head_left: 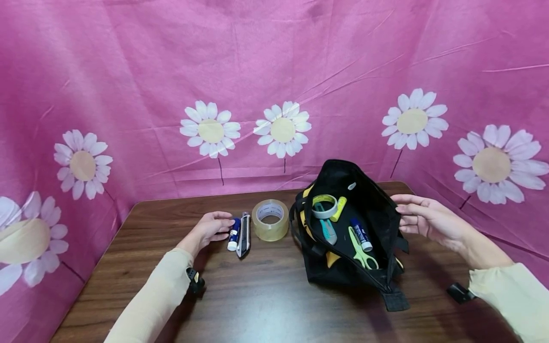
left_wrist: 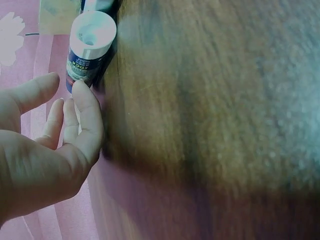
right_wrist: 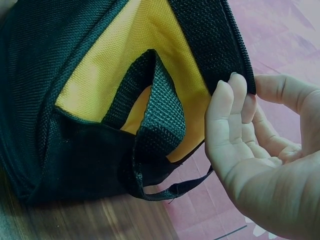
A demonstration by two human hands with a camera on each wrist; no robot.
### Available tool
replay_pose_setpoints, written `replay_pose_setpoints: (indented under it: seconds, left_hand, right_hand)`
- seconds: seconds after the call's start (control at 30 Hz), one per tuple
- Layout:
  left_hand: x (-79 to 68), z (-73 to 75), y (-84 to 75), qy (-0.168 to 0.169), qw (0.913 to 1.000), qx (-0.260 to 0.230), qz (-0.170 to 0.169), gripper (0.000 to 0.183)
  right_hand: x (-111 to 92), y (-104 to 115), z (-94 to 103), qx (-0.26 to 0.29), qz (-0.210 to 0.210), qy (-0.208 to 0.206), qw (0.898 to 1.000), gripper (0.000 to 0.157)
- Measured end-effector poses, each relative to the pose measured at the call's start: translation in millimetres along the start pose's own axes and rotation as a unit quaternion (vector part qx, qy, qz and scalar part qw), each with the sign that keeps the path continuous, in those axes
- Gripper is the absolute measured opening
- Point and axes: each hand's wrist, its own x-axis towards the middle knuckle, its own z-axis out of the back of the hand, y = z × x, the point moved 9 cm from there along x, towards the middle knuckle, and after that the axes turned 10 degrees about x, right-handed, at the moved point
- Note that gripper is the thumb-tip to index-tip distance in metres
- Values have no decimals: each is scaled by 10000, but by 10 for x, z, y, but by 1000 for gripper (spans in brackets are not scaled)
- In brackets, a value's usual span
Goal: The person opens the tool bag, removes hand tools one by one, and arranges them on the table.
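My left hand (head_left: 211, 227) is beside a blue glue stick with a white end (head_left: 233, 234), one fingertip right at its side and the thumb apart from it. In the left wrist view the glue stick (left_wrist: 90, 37) stays outside my loosely bent fingers. My right hand (head_left: 429, 220) pinches the zippered rim of an open black bag (head_left: 347, 281) between thumb and fingers. Inside the bag are light green scissors (head_left: 363, 255), a second blue glue stick (head_left: 361, 234), a teal cutter (head_left: 329, 232), a tape roll (head_left: 324, 213) and a yellow item (head_left: 339, 208).
A utility knife (head_left: 243, 238) lies right of the loose glue stick. Beyond it sits a wide roll of clear packing tape (head_left: 271, 232), left of the bag. The wooden table (head_left: 257, 295) ends at a pink flowered cloth (head_left: 240, 62).
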Motion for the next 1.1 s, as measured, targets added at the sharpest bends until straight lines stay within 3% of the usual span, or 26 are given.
replay_pose_setpoints:
  seconds: [0.33, 0.67, 0.83, 1.1]
  left_hand:
    - [-27, 26, -57, -27, 10000, -15, 73, 48]
    - [-78, 6, -206, 66, 9999, 117, -44, 46]
    - [-146, -58, -417, 208, 9986, 342, -347, 43]
    - [-277, -338, -970, 640, 9937, 582, -711, 41]
  right_hand:
    - [-20, 7, -11, 148, -17, 196, 9997, 48]
    - [-27, 10, 0, 38, -52, 134, 9999, 47]
    - [16, -27, -10, 7, -113, 66, 9999, 45]
    - [19, -3, -33, 63, -50, 109, 9999, 45]
